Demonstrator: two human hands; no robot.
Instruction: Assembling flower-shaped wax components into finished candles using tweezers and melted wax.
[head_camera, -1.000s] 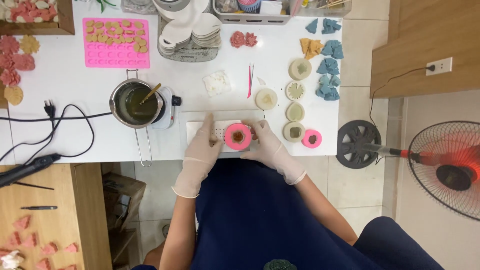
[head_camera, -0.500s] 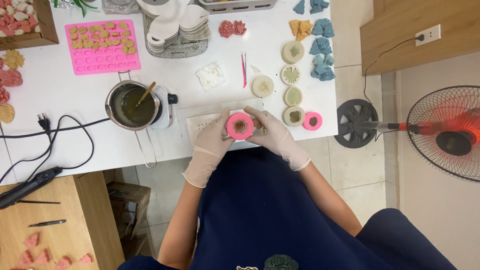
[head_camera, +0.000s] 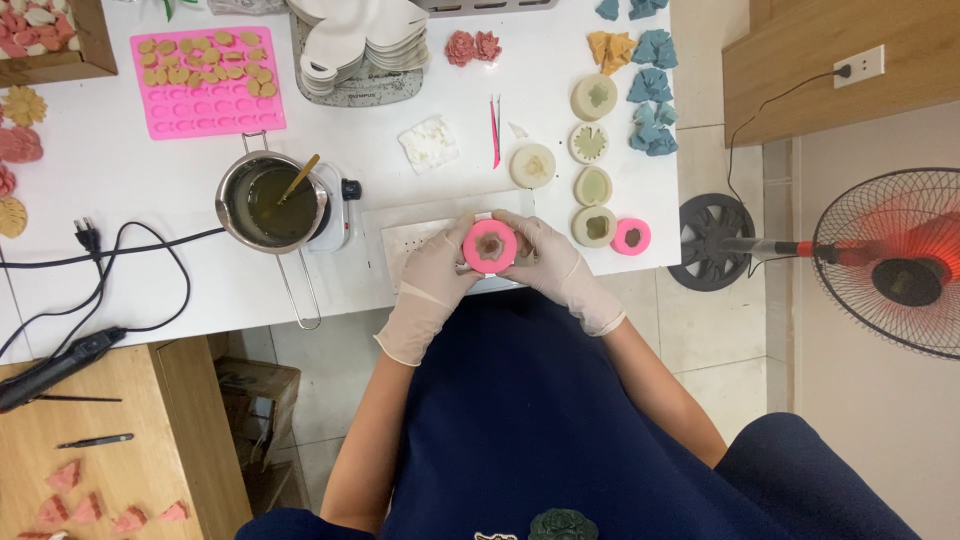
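Both my hands wear thin white gloves and hold one round pink mould (head_camera: 490, 246) over the near edge of the white table (head_camera: 150, 260). My left hand (head_camera: 432, 280) grips its left side, my right hand (head_camera: 548, 262) its right side. The mould's hollow shows a brownish filling. Under it lies a white rectangular tray (head_camera: 400, 236).
A metal pot (head_camera: 272, 202) with greenish liquid and a stick stands left of the hands. A pink mould tray (head_camera: 205, 80), stacked white dishes (head_camera: 360, 45), several round cream moulds (head_camera: 592, 190), a small pink mould (head_camera: 631, 236), blue pieces (head_camera: 650, 80). A fan (head_camera: 885, 262) stands at right.
The mould stays held in both hands in the same place over the table edge. The view has shifted slightly, and the table sits higher in the frame.
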